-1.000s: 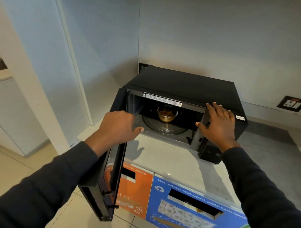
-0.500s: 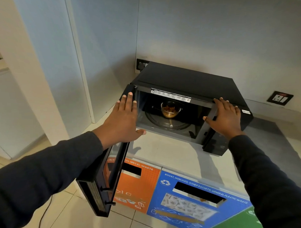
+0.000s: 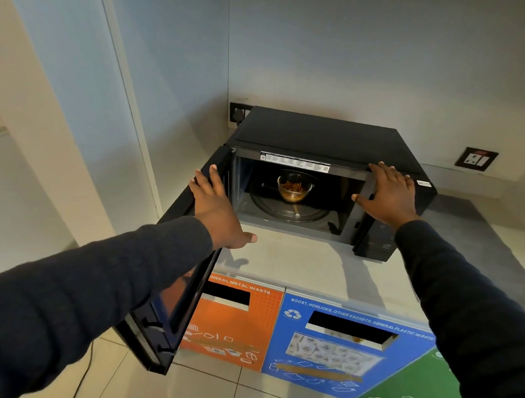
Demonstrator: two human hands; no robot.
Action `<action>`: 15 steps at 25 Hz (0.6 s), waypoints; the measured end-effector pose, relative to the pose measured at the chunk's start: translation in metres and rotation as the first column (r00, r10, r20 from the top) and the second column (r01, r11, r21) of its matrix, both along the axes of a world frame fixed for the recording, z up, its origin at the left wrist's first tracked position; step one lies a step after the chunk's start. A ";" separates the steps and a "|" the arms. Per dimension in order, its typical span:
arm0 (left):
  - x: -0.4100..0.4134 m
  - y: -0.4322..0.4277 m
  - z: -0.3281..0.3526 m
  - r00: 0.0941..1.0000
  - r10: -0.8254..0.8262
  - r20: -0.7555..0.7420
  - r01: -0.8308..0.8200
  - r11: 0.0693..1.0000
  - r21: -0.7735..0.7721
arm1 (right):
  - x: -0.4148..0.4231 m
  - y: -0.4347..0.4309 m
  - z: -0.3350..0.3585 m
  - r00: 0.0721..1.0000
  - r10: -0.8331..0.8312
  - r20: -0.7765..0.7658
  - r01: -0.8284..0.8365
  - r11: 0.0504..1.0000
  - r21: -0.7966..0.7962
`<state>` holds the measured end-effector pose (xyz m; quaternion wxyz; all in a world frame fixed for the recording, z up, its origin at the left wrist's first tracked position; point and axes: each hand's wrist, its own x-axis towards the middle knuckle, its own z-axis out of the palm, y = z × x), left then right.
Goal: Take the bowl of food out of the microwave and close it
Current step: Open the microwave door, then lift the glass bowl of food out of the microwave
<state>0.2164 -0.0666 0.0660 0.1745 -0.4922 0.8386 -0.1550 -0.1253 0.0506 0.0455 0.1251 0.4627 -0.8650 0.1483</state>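
A black microwave (image 3: 318, 134) stands on the counter in the corner, its door (image 3: 167, 309) swung wide open to the left. Inside, a clear glass bowl (image 3: 295, 187) with brownish food sits on the round turntable. My left hand (image 3: 218, 210) lies flat with spread fingers on the top edge of the open door. My right hand (image 3: 387, 194) rests open on the microwave's upper right front corner, above the control panel. Neither hand touches the bowl.
The microwave sits on a pale counter (image 3: 290, 266). Below the counter's front are an orange waste panel (image 3: 230, 322), a blue one (image 3: 343, 345) and a green one, each with a slot. Wall sockets (image 3: 475, 158) are at right and behind the microwave.
My left hand has gone from curled over the door's edge to flat with fingers spread, further along the door toward the hinge. The view has moved closer; the right hand has stayed put.
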 end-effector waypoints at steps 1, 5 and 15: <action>-0.001 0.001 0.000 1.000 0.012 0.013 -0.012 1.000 -0.005 | 0.000 0.000 0.000 1.000 0.000 0.001 0.000 1.000 0.000; 0.001 0.002 0.001 0.999 0.040 -0.014 -0.040 0.999 -0.010 | -0.001 -0.001 -0.002 1.000 0.004 -0.002 -0.004 1.000 -0.002; -0.017 0.006 -0.041 0.945 0.021 -0.325 -0.072 0.987 -0.145 | 0.054 0.019 -0.020 0.993 0.104 0.062 -0.082 0.955 -0.284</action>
